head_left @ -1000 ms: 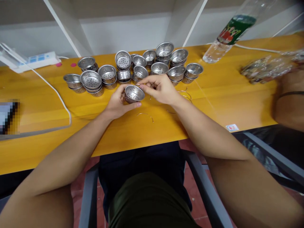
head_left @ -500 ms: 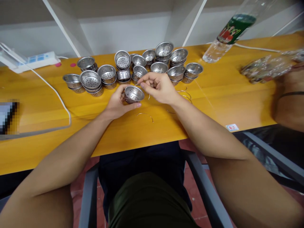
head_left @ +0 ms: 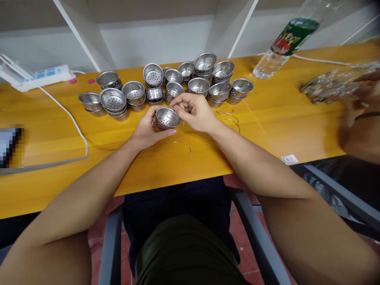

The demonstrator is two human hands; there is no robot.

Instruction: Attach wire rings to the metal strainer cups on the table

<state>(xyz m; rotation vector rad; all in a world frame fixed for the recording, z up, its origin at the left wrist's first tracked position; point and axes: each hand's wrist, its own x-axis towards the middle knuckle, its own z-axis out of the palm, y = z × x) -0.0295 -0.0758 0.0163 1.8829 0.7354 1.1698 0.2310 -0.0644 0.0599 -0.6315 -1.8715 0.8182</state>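
Note:
My left hand (head_left: 147,128) is closed around a small perforated metal cup (head_left: 168,118), thumb on its near side and fingers behind it. The cup tilts a little toward me with its mouth up. At the cup's right rim, my right hand (head_left: 191,111) pinches a thin curved wire (head_left: 183,124); only a short end shows below the fingers, and the rest is hidden. On the table in front lies another bent wire (head_left: 181,143). More curved wires (head_left: 233,118) lie right of my right hand, partly behind the forearm.
Several stacked perforated cups (head_left: 133,93) stand across the back. A plastic bottle (head_left: 282,47) rises at the back right, near plastic-wrapped items (head_left: 329,85) that another person's hand (head_left: 366,87) touches. On the left are a power strip (head_left: 47,75) and a white cable (head_left: 69,114).
My right hand has moved slightly left and down, bringing its fingertips against the cup's rim. The left hand and cup have stayed in place. The other person's hand has shifted at the wrapped items.

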